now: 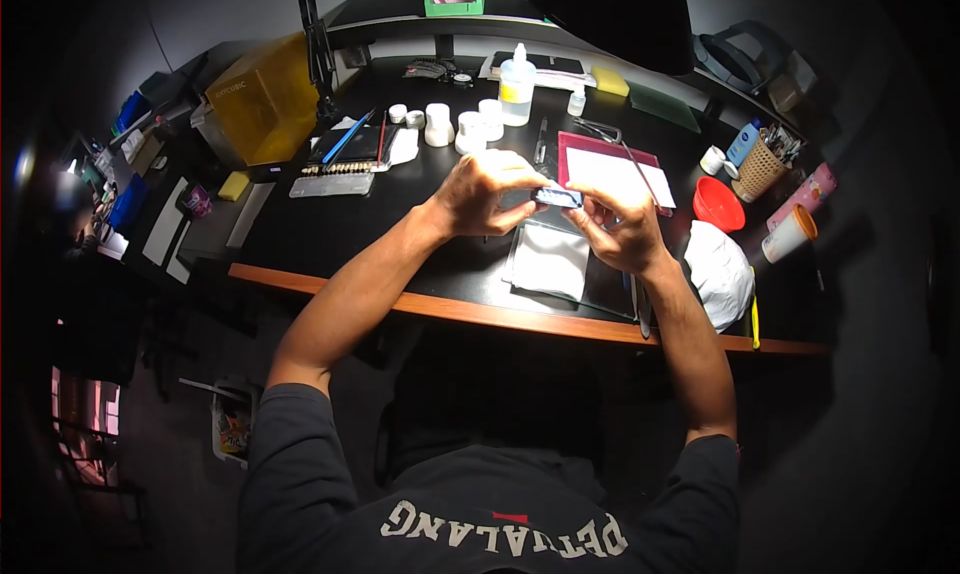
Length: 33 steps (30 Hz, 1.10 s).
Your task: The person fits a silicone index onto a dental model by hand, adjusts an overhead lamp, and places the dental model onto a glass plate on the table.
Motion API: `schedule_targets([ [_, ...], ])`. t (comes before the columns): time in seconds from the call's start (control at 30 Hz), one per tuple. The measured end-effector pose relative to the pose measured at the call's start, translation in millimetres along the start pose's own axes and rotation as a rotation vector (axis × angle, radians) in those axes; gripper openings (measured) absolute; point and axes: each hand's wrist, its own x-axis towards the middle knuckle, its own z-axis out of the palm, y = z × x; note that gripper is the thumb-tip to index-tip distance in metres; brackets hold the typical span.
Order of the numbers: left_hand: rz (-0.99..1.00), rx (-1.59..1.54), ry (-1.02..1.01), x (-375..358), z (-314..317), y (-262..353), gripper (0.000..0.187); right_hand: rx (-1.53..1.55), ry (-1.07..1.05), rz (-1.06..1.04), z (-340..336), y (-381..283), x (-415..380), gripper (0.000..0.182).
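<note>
Between my two hands, above the desk, is a small flat bluish-grey piece with pale marks on it. My left hand pinches its left end between thumb and fingers. Its right end is gripped by the fingers of my right hand. What exactly the piece is, I cannot make out. Below the hands lies a white folded cloth or paper pad on the desk. A white sheet on a dark pink board is just beyond my right hand.
White jars and a clear bottle stand behind the hands. On the right are a red bowl, a crumpled white bag and a wicker cup of tools. A black lamp hangs overhead. The desk has a wooden front edge.
</note>
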Motion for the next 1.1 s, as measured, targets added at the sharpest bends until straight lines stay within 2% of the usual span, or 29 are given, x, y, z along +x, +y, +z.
schedule_targets([
  [1.1, -0.043, -0.03, -0.029, 0.2, -1.0, 1.5, 0.029, 0.015, -0.017, 0.014, 2.0, 3.8, -2.1, 0.025],
])
